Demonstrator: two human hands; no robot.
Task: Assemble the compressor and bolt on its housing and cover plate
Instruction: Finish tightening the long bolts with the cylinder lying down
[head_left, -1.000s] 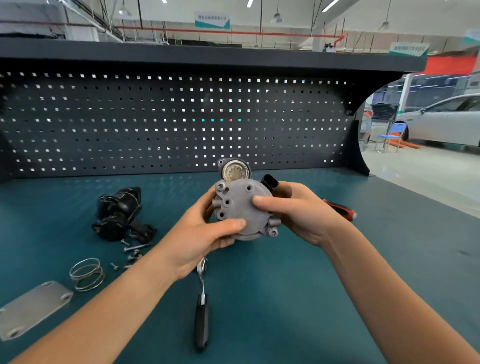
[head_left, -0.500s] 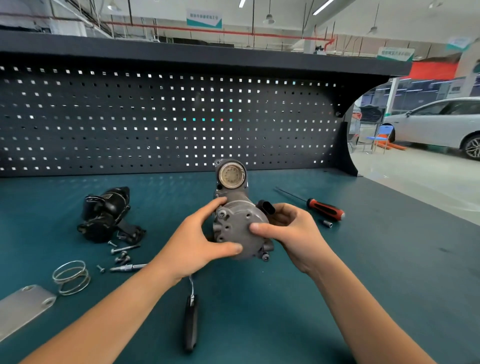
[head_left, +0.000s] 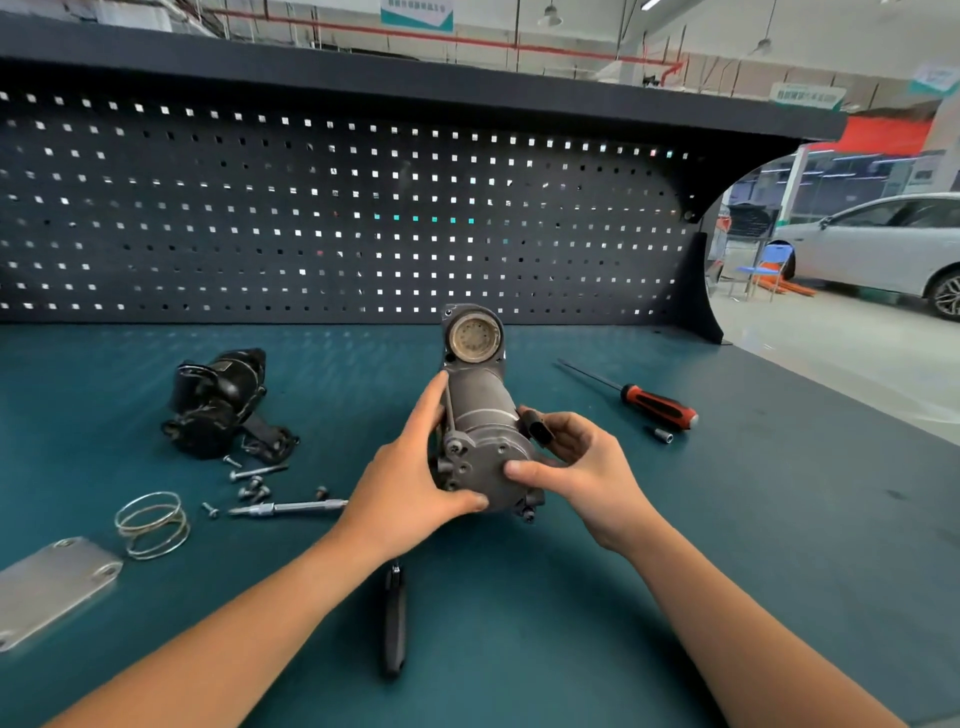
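Where the worktop (head_left: 779, 519) meets its left edge, near the front, the cover plate (head_left: 57, 587) lies flat, partly out of frame. Just right of it is a wire spring coil (head_left: 151, 525). Toward the back edge from there, the black housing (head_left: 218, 402) lies on its side. Loose bolts (head_left: 254, 480) are scattered just in front of it, plus a slim chrome bar (head_left: 288, 507). A black tool handle (head_left: 395, 618) lies near the front edge, partly under the left forearm.

The compressor (head_left: 483, 431) is mid-worktop, round end cap facing the front edge. Left hand (head_left: 410, 478) grips its left flank, thumb on the cap's lower rim. Right hand (head_left: 576, 467) grips its right flank, thumb on the cap face, fingers curled by the black connector plug (head_left: 537, 428). Can't tell if it touches the surface.

Right of the hands lies a red-black screwdriver (head_left: 654, 408), with a small socket (head_left: 663, 435) just beside its handle.
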